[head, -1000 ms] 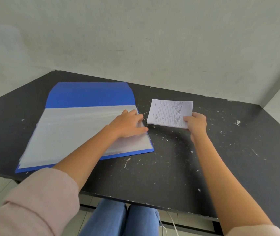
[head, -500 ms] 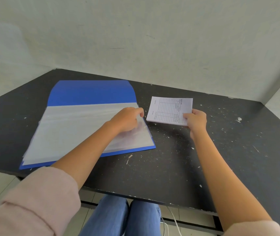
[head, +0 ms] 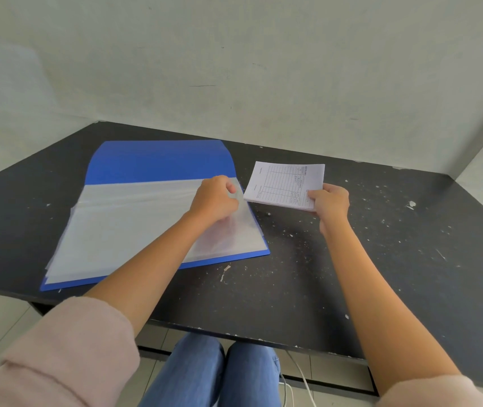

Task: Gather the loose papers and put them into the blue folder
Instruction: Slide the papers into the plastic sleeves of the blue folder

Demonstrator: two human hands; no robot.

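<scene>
Black desk (head: 351,274). Pinching slick sleeve (head: 134,227) of blue folder (head: 158,160) with left hand (head: 213,198); right of folder, clutching light, floppy papers (head: 284,180) by corner, right hand (head: 329,201).

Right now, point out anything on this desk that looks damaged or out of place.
The black table is chipped and flecked white, worst on its right half. The blue folder lies askew, its clear sleeves fanned past the cover's left edge.
</scene>
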